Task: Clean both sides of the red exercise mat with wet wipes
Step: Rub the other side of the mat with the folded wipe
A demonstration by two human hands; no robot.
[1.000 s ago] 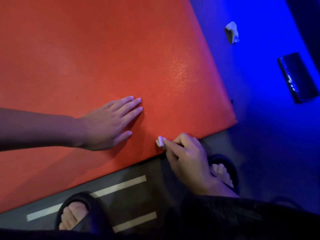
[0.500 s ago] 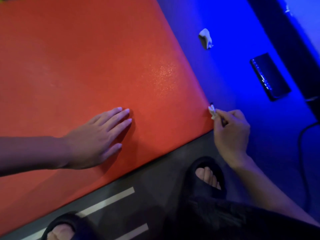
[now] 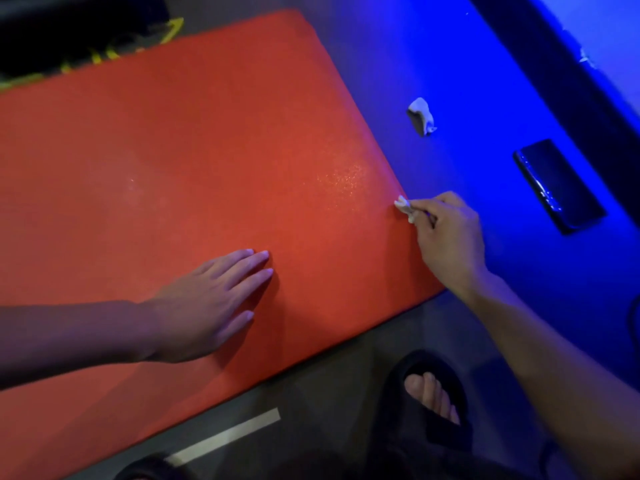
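Note:
The red exercise mat (image 3: 207,150) lies flat on the floor and fills most of the view. My left hand (image 3: 207,303) rests flat on it near the front edge, fingers straight. My right hand (image 3: 446,237) pinches a small white wet wipe (image 3: 404,207) and holds it against the mat's right edge, a little up from the front right corner. A damp sheen shows on the mat just left of the wipe.
A crumpled used wipe (image 3: 422,116) lies on the blue-lit floor right of the mat. A dark phone (image 3: 557,185) lies farther right. My foot in a black slipper (image 3: 433,396) stands near the mat's front corner. A pale floor stripe (image 3: 225,438) runs below.
My right hand with the wipe slid from the mat's front edge round the corner and up along the right edge. The left hand stayed flat on the mat.

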